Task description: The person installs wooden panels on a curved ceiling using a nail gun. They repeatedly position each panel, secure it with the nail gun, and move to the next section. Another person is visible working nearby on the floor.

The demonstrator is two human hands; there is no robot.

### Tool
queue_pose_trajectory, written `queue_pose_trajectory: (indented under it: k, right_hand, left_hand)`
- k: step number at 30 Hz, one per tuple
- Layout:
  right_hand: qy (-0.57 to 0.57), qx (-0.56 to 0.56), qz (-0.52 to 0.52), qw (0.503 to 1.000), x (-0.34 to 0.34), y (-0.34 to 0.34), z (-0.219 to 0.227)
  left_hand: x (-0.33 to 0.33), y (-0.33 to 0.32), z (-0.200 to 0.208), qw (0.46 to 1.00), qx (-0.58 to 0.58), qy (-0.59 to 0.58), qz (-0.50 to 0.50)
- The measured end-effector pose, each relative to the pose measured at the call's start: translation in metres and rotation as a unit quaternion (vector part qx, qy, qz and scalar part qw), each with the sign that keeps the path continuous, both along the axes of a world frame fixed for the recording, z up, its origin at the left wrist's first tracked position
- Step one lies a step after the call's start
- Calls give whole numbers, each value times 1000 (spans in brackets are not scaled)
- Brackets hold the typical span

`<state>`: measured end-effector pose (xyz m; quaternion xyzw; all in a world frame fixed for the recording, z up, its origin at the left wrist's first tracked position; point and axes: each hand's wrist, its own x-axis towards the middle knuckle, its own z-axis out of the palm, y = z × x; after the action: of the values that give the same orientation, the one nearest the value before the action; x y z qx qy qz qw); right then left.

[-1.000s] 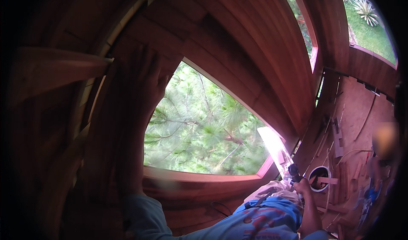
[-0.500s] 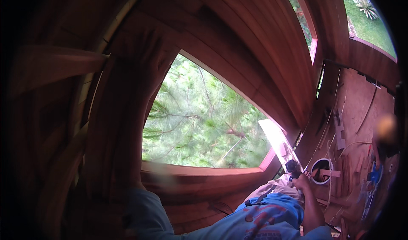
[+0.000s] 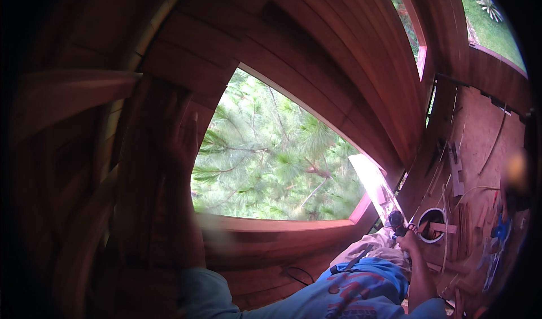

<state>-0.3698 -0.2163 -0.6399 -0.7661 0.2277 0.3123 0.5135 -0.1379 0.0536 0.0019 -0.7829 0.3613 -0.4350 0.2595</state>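
Observation:
My left arm is raised along the dim wooden wall beside the window opening (image 3: 282,155). At its end my left hand (image 3: 183,132) is in shadow, fingers stretched upward, next to the opening's left edge; nothing shows in it. Whether it touches the wood I cannot tell. Low at my right side, my right hand (image 3: 409,241) is closed around a black hand-held tool (image 3: 396,219) with a rounded end. The tool's exact kind does not show. Just beyond it stands a bright, pale board (image 3: 372,186) by the opening's lower right corner.
A white bucket (image 3: 422,228) holding wood pieces stands right of my right hand. Wood offcuts (image 3: 463,223), cords and a blue tool (image 3: 499,230) lie on the floor at the right. Plank walls (image 3: 316,59) curve overhead. A dark cable (image 3: 299,274) lies below the opening.
My left hand has come down from the planks near the opening's upper left corner to beside its left edge. My right hand still grips the black tool. The view has shifted slightly.

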Motion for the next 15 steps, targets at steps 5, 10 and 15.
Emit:
queue_pose_trajectory:
  k: [5,10,15]
  right_hand:
    - [-55,-23,-61,996,-21,9,-63]
    - [-23,25,-44,998,-12,-4,-5]
    - [-88,-36,-52,994,-17,-1,-10]
  left_hand:
    - [12,-5,-59,851,-481,205,-45]
    - [48,5,-77,771,-584,224,-123]
    - [62,2,-81,769,-572,232,-167]
